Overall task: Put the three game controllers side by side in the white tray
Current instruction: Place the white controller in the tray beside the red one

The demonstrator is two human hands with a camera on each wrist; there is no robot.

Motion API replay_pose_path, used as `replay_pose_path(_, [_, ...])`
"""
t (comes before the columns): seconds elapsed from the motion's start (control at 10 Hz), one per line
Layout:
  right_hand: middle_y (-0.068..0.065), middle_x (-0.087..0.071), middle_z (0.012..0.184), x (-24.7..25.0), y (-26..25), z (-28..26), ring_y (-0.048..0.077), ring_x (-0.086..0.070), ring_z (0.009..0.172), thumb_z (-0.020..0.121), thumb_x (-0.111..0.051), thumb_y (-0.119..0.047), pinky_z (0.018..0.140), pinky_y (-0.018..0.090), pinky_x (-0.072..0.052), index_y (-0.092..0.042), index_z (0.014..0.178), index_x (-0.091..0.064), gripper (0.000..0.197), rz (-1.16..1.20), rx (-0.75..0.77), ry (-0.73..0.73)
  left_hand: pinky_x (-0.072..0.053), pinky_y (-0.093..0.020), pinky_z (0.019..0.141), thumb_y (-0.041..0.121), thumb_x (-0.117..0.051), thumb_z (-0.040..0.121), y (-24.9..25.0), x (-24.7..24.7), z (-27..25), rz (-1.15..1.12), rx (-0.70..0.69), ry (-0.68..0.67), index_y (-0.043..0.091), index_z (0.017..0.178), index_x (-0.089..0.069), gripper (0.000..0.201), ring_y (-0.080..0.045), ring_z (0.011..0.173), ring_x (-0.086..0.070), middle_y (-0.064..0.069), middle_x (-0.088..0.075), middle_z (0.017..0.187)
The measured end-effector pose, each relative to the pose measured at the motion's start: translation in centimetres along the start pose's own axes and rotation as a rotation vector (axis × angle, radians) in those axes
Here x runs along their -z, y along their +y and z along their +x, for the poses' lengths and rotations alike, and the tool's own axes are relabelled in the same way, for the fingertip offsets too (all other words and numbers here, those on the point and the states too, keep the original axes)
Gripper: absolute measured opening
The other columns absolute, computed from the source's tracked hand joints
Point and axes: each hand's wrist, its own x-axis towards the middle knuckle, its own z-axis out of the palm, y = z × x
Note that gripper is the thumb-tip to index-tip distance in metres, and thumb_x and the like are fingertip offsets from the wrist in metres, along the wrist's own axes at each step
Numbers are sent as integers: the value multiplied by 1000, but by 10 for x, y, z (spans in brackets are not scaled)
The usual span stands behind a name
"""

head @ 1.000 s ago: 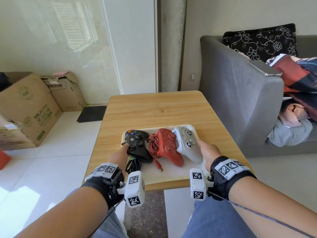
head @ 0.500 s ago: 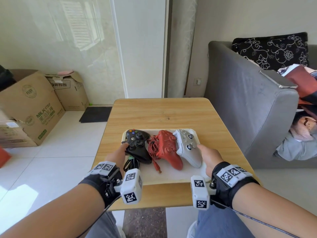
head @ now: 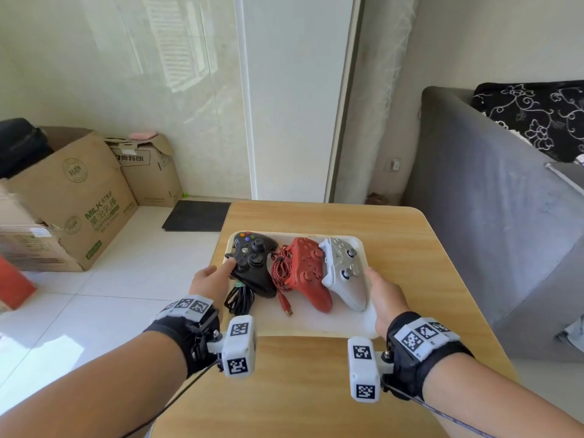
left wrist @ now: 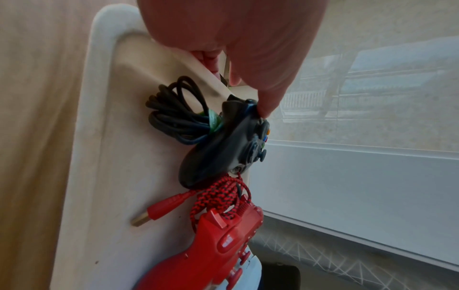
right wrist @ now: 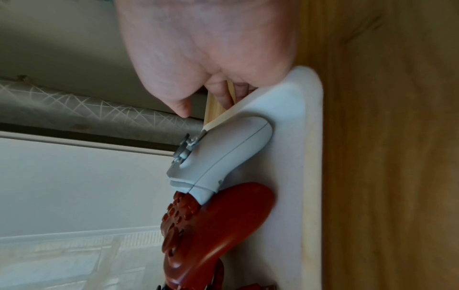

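While left hand (head: 210, 279) touches black controller (head: 252, 263), right hand (head: 384, 298) grips white tray (head: 316, 320) edge, seemingly.

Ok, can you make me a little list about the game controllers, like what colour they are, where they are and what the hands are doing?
tray: white tray on the wooden table
controllers: three, side by side in the tray
left one: black controller, its black cable bundled beside it
middle one: red controller with a braided red cable
right one: white controller, leaning on the red one
left hand: a fingertip touches the black controller
right hand: at the tray's right edge beside the white controller; contact unclear
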Motion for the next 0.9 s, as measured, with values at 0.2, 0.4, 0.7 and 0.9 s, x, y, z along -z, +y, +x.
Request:
replay_pose_path(0.2, [7,-58,82,-21,-26,30,28,-54,79,94,-48,-46,77,37,-44,-12,80,-57,38,26,9,21,-42,-39,95,51,-62,82,20,-8,37,-63,-30,19,16,135,-53,64,-24,111,-54,-6,-59,130])
replay_pose_path(0.4, [5,-60,86,-39,-42,48,25,-56,78,93,-47,-50,82,38,-46,-16,84,-57,37,31,42,24,-42,-35,86,47,-60,86,32,-15,69,-73,-78,26,15,129,-60,53,-19,100,-54,-3,-63,119])
replay_pose_path(0.7, [2,-58,85,-50,-44,62,30,-57,95,92,-44,-57,89,40,-47,-17,102,-55,43,12,35,27,-42,-38,95,48,-60,85,29,-22,95,-75,-74,34,15,124,-62,51,-19,99,-52,-4,-62,117])
replay_pose_path(0.9, [3,-55,82,-50,-47,63,25,-54,80,93,-36,-60,82,36,-43,-9,102,-56,56,-72,72,51,-38,-34,80,41,-54,91,36,-23,90,-51,-97,17,19,93,-58,23,-14,71,-48,4,-54,77])
